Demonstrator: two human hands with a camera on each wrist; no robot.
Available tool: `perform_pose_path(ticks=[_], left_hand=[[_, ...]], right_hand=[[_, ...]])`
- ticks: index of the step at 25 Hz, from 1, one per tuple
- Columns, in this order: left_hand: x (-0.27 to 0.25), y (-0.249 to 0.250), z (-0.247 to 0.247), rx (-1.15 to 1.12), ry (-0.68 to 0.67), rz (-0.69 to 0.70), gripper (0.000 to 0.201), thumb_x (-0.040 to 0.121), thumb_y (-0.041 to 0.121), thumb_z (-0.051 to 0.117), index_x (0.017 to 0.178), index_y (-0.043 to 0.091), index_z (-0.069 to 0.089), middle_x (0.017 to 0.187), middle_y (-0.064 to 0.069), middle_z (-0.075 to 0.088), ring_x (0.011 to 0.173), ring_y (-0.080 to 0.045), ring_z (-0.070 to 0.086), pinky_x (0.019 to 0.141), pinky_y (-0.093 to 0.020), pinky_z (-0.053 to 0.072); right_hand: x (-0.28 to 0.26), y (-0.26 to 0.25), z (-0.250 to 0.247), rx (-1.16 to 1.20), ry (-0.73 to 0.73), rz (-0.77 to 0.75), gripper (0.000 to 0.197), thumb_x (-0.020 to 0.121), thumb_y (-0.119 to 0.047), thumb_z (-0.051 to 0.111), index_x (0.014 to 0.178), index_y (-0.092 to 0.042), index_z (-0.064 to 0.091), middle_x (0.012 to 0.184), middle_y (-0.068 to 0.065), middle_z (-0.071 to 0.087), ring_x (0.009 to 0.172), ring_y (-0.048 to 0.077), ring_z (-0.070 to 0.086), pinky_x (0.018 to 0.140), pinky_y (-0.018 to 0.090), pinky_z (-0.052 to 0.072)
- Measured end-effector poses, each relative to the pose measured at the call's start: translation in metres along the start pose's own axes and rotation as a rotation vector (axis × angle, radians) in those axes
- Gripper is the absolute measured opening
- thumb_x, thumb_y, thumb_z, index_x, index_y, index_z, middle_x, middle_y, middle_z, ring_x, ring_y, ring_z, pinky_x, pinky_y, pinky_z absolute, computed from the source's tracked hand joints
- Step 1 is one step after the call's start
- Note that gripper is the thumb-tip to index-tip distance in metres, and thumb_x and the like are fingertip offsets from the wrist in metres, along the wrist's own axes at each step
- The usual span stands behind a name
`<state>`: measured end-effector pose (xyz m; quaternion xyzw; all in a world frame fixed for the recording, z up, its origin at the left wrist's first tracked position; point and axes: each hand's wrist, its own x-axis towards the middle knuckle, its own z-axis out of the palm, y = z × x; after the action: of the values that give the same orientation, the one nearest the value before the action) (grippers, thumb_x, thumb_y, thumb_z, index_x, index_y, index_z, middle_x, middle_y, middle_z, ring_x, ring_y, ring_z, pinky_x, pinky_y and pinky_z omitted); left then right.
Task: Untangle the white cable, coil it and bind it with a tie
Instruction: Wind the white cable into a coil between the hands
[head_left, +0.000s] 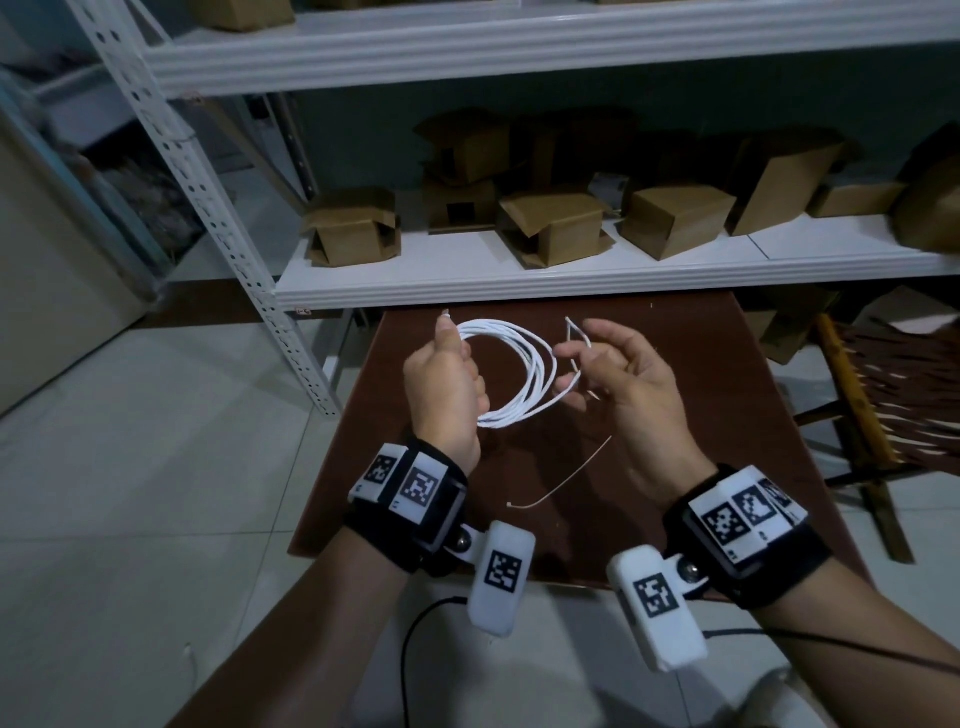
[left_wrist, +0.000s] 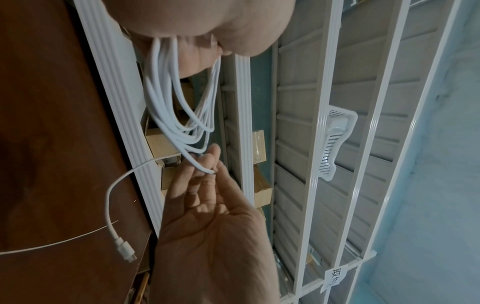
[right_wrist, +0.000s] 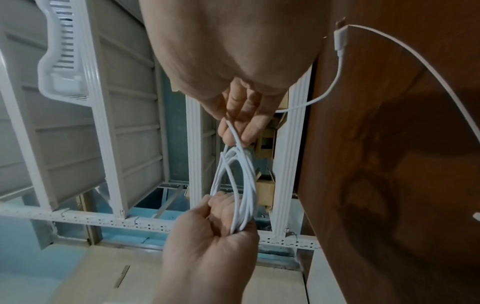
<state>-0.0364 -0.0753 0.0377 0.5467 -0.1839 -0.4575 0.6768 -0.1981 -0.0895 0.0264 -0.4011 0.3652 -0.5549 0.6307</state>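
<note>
Head view: white cable (head_left: 511, 371) coiled, held above the brown surface (head_left: 691, 364).
Left hand (head_left: 447, 387) grips the coil at 9 o'clock; right hand (head_left: 626, 376) pinches its loose end at 3 o'clock; thin tie (head_left: 563, 480) lies at 6 o'clock.

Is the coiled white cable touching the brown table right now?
Apart. In the head view the left hand grips the coiled white cable and holds it raised; the coil hangs clear above the brown table.
</note>
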Motion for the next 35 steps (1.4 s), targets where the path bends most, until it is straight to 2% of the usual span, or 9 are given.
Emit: perform_pose_path(ticks=[3,6,8,13,17,20,24,29,35], left_hand=[[0.0,-0.002,0.002,0.089,-0.062,-0.015,0.046,0.109,0.042,0.047,0.07,0.019,0.042,0.054,0.006,0.026,0.038,-0.006,0.019,0.036,-0.019,0.016],[-0.001,-0.004,0.003,0.139,-0.183,-0.063,0.045,0.109,0.042,0.047,0.07,0.019,0.041,0.054,0.006,0.024,0.039,-0.006,0.018,0.036,-0.018,0.014],[-0.003,-0.006,0.003,0.126,-0.254,-0.108,0.046,0.11,0.042,0.046,0.069,0.019,0.041,0.053,0.007,0.023,0.038,-0.005,0.017,0.034,-0.016,0.013],[-0.003,-0.006,0.003,0.056,-0.285,-0.169,0.047,0.109,0.043,0.046,0.069,0.02,0.042,0.055,0.006,0.023,0.037,-0.004,0.017,0.031,-0.017,0.014],[0.002,-0.001,0.002,-0.031,-0.272,-0.194,0.048,0.11,0.043,0.044,0.068,0.02,0.043,0.054,0.007,0.024,0.037,-0.004,0.017,0.031,-0.02,0.014],[0.003,0.001,0.002,-0.096,-0.248,-0.184,0.049,0.11,0.044,0.043,0.068,0.02,0.042,0.051,0.008,0.025,0.036,-0.004,0.018,0.03,-0.02,0.016],[0.003,0.0,0.003,-0.161,-0.227,-0.203,0.05,0.109,0.047,0.043,0.067,0.02,0.041,0.05,0.009,0.025,0.034,-0.003,0.018,0.029,-0.019,0.017],[0.006,0.003,0.0,-0.189,-0.197,-0.203,0.05,0.11,0.046,0.042,0.067,0.019,0.041,0.049,0.009,0.025,0.033,-0.004,0.018,0.028,-0.019,0.018],[0.01,0.001,-0.006,-0.106,-0.155,-0.183,0.049,0.109,0.046,0.043,0.068,0.02,0.042,0.054,0.008,0.025,0.035,-0.004,0.018,0.031,-0.02,0.015]], right_hand=[[-0.003,-0.006,0.001,-0.091,-0.034,-0.071,0.041,0.103,0.004,0.056,0.14,-0.012,0.052,0.118,0.01,0.078,0.07,0.018,0.071,0.068,0.028,0.061],[-0.002,-0.007,-0.003,-0.273,-0.091,-0.185,0.058,0.098,0.014,0.055,0.148,-0.016,0.053,0.136,-0.002,0.071,0.112,0.009,0.072,0.081,0.02,0.055],[0.003,-0.008,-0.008,-0.305,-0.097,-0.179,0.063,0.096,0.018,0.054,0.15,-0.014,0.052,0.143,-0.001,0.066,0.124,0.006,0.065,0.083,0.016,0.054],[0.013,-0.007,-0.009,-0.235,0.0,-0.024,0.046,0.096,0.008,0.062,0.138,-0.012,0.063,0.125,0.007,0.074,0.111,0.01,0.073,0.09,0.021,0.059],[0.009,-0.002,-0.009,-0.41,0.092,0.079,0.017,0.103,-0.003,0.054,0.11,-0.004,0.07,0.079,0.001,0.071,0.061,0.007,0.066,0.054,0.015,0.049],[0.004,0.004,-0.007,-0.532,0.041,0.305,0.036,0.11,-0.026,0.044,0.104,0.003,0.063,0.07,0.016,0.073,0.051,0.021,0.059,0.047,0.025,0.045],[-0.006,0.006,0.006,-0.224,-0.219,0.595,0.057,0.11,-0.047,0.037,0.123,0.003,0.061,0.102,0.036,0.074,0.088,0.043,0.075,0.074,0.035,0.064],[0.006,0.016,0.001,0.235,-0.144,0.563,0.041,0.108,-0.035,0.046,0.134,-0.006,0.061,0.124,0.024,0.067,0.111,0.033,0.066,0.1,0.043,0.057],[0.015,0.002,-0.008,0.213,0.072,0.184,0.032,0.105,-0.003,0.05,0.138,-0.003,0.053,0.082,0.004,0.064,0.075,0.015,0.068,0.073,0.029,0.061]])
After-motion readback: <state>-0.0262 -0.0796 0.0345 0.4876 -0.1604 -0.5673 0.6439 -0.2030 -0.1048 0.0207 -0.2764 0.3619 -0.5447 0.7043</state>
